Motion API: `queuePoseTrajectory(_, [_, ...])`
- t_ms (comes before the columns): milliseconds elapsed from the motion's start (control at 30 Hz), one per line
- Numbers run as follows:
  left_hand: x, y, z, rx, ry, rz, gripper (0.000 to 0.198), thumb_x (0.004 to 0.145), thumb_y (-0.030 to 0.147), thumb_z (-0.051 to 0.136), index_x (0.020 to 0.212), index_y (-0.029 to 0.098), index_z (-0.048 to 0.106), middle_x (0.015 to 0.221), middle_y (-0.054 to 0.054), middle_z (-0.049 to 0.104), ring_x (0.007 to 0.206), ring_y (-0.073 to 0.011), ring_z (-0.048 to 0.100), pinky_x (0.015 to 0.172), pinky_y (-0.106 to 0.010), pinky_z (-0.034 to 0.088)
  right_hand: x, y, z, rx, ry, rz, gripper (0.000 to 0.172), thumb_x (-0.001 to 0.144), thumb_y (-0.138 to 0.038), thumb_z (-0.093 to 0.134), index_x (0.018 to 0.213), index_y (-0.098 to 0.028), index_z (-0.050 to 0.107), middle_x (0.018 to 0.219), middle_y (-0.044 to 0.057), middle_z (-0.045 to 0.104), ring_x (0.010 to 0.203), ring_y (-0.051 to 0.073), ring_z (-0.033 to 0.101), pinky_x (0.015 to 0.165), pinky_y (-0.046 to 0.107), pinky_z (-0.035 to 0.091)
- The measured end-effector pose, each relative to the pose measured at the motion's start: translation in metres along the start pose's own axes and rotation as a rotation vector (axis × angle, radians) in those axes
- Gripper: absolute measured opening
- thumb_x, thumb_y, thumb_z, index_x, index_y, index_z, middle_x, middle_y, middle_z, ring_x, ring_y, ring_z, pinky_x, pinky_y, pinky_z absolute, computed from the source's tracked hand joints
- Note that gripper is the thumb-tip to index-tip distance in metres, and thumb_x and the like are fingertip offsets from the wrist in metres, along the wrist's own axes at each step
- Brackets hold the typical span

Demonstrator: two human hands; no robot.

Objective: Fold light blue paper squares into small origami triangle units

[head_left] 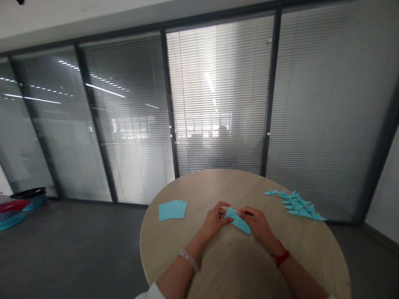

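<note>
Over at the round wooden table (232, 270), we've got both hands working together near its middle! The left hand (213, 220) and the right hand (257, 224) are pinching a folded piece of light-blue paper (238, 221) between them, and it's lying at a slant just above the tabletop. On the table's left side sits a small stack of blue paper squares (173, 209), well apart from the hands. Over on its right side, close to the edge, a loose pile of blue paper cranes (296, 204) fans out. There's a clear band (188, 259) on the left wrist and a red cord (281, 255) on the right. Beyond the table stands a glass wall with slatted blinds (218, 104), dim shapes behind it too blurred to tell. Left of the table, plastic baskets (12, 216) sit on the floor.
</note>
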State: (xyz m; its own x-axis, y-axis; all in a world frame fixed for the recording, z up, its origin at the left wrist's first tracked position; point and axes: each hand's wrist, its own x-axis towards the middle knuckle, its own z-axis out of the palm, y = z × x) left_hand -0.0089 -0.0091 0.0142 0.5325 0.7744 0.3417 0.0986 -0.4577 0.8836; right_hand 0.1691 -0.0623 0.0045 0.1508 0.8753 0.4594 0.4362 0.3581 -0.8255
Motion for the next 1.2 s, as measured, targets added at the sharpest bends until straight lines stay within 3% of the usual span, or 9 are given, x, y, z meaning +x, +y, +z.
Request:
queuePoseTrajectory(100, [0.002,-0.001,0.000,-0.077,0.019,-0.009,0.045,0.065,0.022,0.070,0.106,0.018,0.052,0.066,0.003,0.057,0.059,-0.0114,0.054,0.060,-0.022,0.040,0.001,0.000,-0.003,0.028,0.014,0.028,0.037,0.073,-0.051,0.059,0.075,-0.016,0.070,0.074,0.007,0.070,0.071,0.023,0.062,0.065,0.029,0.048])
queuePoseTrajectory(233, [0.001,-0.001,-0.001,-0.011,0.057,0.020,0.042,0.066,0.020,0.068,0.106,0.019,0.053,0.066,0.004,0.057,0.058,-0.0104,0.052,0.057,-0.021,0.039,0.001,0.000,-0.001,0.115,-0.027,0.044,0.036,0.072,-0.051,0.061,0.079,-0.017,0.071,0.078,0.006,0.071,0.073,0.022,0.063,0.066,0.028,0.049])
queuePoseTrajectory(333, [0.000,-0.001,0.000,0.064,0.011,0.035,0.045,0.066,0.016,0.066,0.109,0.021,0.053,0.066,0.005,0.058,0.058,-0.0099,0.052,0.057,-0.020,0.039,0.002,0.003,0.001,0.153,-0.067,0.040,0.035,0.072,-0.048,0.062,0.085,-0.017,0.072,0.085,0.006,0.071,0.078,0.022,0.064,0.069,0.028,0.049])
queuePoseTrajectory(433, [-0.001,0.000,0.001,0.098,-0.036,0.032,0.049,0.065,0.015,0.065,0.112,0.021,0.051,0.066,0.006,0.058,0.059,-0.0095,0.052,0.059,-0.020,0.040,0.003,0.006,0.003,0.133,-0.103,0.036,0.037,0.072,-0.049,0.062,0.082,-0.016,0.073,0.079,0.006,0.071,0.071,0.021,0.062,0.062,0.026,0.047])
queuePoseTrajectory(667, [-0.001,0.004,0.003,0.019,-0.023,0.052,0.048,0.066,0.016,0.067,0.111,0.019,0.051,0.069,0.004,0.059,0.061,-0.0090,0.052,0.061,-0.020,0.040,0.003,0.010,0.001,0.062,-0.009,0.049,0.039,0.073,-0.050,0.061,0.077,-0.013,0.072,0.071,0.005,0.069,0.065,0.020,0.059,0.059,0.026,0.044])
queuePoseTrajectory(1067, [-0.001,0.001,0.005,-0.065,-0.089,-0.021,0.046,0.064,0.019,0.069,0.108,0.016,0.054,0.065,0.005,0.057,0.054,-0.0073,0.048,0.053,-0.019,0.036,0.003,0.012,0.001,-0.006,-0.011,-0.001,0.038,0.078,-0.049,0.054,0.072,-0.014,0.069,0.071,0.006,0.067,0.066,0.020,0.058,0.062,0.027,0.044])
queuePoseTrajectory(1200, [0.001,-0.001,0.004,-0.154,-0.068,-0.041,0.043,0.063,0.025,0.072,0.102,0.015,0.057,0.062,0.004,0.057,0.054,-0.0085,0.052,0.055,-0.020,0.039,0.004,0.012,0.002,0.060,-0.015,0.053,0.044,0.077,-0.054,0.053,0.081,-0.013,0.070,0.077,0.009,0.069,0.071,0.023,0.060,0.063,0.030,0.046])
